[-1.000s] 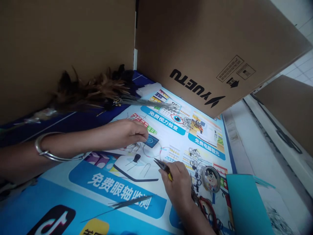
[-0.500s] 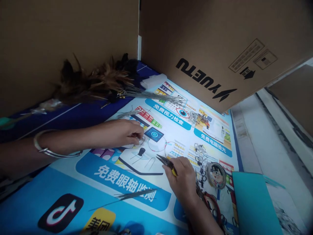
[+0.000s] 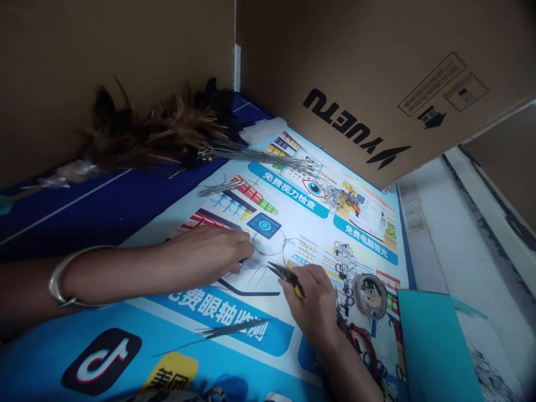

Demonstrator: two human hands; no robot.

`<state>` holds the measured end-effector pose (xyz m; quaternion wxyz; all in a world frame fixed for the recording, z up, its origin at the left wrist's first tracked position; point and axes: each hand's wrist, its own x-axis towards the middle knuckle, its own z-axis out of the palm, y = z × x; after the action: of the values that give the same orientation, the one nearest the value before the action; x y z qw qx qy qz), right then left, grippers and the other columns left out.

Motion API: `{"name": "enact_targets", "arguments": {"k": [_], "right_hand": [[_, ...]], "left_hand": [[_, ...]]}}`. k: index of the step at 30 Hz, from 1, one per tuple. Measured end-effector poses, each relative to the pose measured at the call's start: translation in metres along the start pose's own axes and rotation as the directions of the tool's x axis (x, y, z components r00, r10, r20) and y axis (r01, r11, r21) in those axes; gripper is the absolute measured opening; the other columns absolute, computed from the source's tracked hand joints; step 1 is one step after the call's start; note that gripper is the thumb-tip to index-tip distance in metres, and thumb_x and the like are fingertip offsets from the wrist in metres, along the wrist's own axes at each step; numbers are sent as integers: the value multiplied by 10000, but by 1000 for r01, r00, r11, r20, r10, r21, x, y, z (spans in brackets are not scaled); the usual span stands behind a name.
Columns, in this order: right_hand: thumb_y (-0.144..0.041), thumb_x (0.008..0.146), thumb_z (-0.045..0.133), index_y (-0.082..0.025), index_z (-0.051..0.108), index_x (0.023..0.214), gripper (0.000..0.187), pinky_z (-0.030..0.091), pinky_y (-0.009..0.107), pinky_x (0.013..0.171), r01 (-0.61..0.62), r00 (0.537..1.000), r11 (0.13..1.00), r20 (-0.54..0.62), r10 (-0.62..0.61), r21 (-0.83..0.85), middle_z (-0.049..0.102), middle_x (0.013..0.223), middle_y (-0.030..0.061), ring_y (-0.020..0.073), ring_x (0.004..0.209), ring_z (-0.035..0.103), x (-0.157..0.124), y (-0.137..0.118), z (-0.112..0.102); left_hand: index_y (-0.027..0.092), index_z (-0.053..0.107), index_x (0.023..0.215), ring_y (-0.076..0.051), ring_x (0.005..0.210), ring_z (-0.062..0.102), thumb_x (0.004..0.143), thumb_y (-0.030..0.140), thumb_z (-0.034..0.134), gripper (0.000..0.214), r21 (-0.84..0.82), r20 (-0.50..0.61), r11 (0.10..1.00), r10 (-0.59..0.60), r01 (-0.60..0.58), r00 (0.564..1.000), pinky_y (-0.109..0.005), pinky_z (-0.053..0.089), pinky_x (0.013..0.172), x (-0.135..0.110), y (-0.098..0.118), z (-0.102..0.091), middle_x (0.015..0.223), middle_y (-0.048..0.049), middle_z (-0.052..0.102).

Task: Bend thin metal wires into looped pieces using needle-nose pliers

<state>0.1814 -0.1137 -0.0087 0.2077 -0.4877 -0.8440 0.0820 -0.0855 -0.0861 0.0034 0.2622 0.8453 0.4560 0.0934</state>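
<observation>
My left hand [image 3: 218, 251], with a silver bangle [image 3: 62, 279] on its wrist, rests on the printed poster [image 3: 138, 357]. Its fingers are closed in a pinch over a small dark piece on a wire. My right hand [image 3: 314, 301] is closed around small yellow-handled pliers [image 3: 287, 276], whose tips point left toward the left fingers. A bent U-shaped wire [image 3: 257, 276] lies between the two hands. Two thin wire loops [image 3: 272, 248] with coloured beads lie just beyond them.
Brown feathers [image 3: 159, 131] and a bundle of straight wires [image 3: 268, 159] lie at the back. Cardboard walls [image 3: 355, 72] stand behind. A single dark feather [image 3: 226, 332] lies near me. A tape roll [image 3: 369, 296], small rings [image 3: 343, 268] and a teal sheet [image 3: 431, 346] are at right.
My left hand has slid toward me and now covers the small dark piece that lay open on the poster. The right hand with the pliers has barely moved. The view has shifted slightly.
</observation>
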Motion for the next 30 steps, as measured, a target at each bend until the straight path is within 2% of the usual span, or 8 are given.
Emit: {"name": "enact_targets", "arguments": {"k": [3, 7, 10, 13, 17, 20, 25, 30], "right_hand": [[-342, 921, 606, -183, 656, 919, 167, 464, 306, 709, -1, 1000, 1000, 1, 1, 3, 629, 848, 69, 204, 819, 565, 0, 0, 0], [-350, 924, 600, -184, 655, 926, 174, 468, 309, 710, -2, 1000, 1000, 16, 2, 6, 626, 852, 71, 203, 819, 565, -1, 1, 0], [-339, 922, 602, -185, 655, 929, 162, 468, 313, 716, 0, 1000, 1000, 12, 0, 17, 629, 858, 70, 204, 825, 563, -1, 1, 0], [-329, 918, 609, -185, 653, 932, 151, 464, 315, 720, 5, 1000, 1000, 16, -5, 17, 629, 862, 68, 204, 828, 559, -1, 1, 0], [-320, 920, 596, -187, 651, 938, 145, 447, 324, 717, 37, 999, 998, 24, -36, -49, 632, 876, 70, 206, 828, 547, -1, 0, 0], [-301, 914, 598, -191, 648, 944, 124, 436, 337, 723, 74, 997, 993, 9, -73, -94, 638, 878, 68, 212, 827, 540, -1, -2, 0], [-302, 926, 576, -192, 641, 966, 135, 448, 341, 735, 59, 994, 998, -95, -61, -27, 635, 889, 71, 208, 832, 543, -2, -2, -4], [-290, 931, 550, -180, 645, 960, 148, 447, 368, 760, 60, 961, 988, -259, -97, -144, 626, 868, 74, 217, 837, 541, -1, 5, -12]], "left_hand": [[208, 645, 881, -249, 742, 621, 852, 185, 561, 91, 151, 77, 989, -14, 2, 997, -317, 267, 524, 0, 3, 0, 920, -80, 673], [203, 626, 858, -230, 690, 600, 878, 215, 544, 85, 169, 96, 985, -36, 19, 995, -325, 241, 522, -1, 7, -2, 865, -82, 669], [213, 605, 831, -213, 681, 593, 880, 227, 529, 92, 53, 107, 995, -89, 83, 990, -310, 272, 542, -1, 8, -9, 809, -55, 669], [214, 595, 799, -194, 721, 592, 872, 225, 507, 115, -158, 106, 982, -90, 106, 990, -287, 347, 610, 2, 7, -18, 786, -24, 664], [208, 664, 888, -175, 715, 583, 865, 299, 512, 179, -422, 111, 895, -109, 146, 988, -257, 398, 633, 7, 2, -23, 820, -16, 678], [193, 675, 843, -159, 691, 561, 861, 323, 520, 203, -499, 110, 855, -100, 142, 989, -244, 404, 624, 11, 1, -26, 789, -12, 655], [191, 599, 740, -165, 701, 583, 889, 338, 518, 224, -568, 136, 812, -68, 134, 988, -255, 417, 641, 28, 14, -38, 712, 1, 656], [188, 587, 804, -170, 680, 643, 912, 427, 528, 269, -737, 176, 651, -76, 183, 981, -237, 417, 516, 58, 30, -39, 794, -39, 719]]}}
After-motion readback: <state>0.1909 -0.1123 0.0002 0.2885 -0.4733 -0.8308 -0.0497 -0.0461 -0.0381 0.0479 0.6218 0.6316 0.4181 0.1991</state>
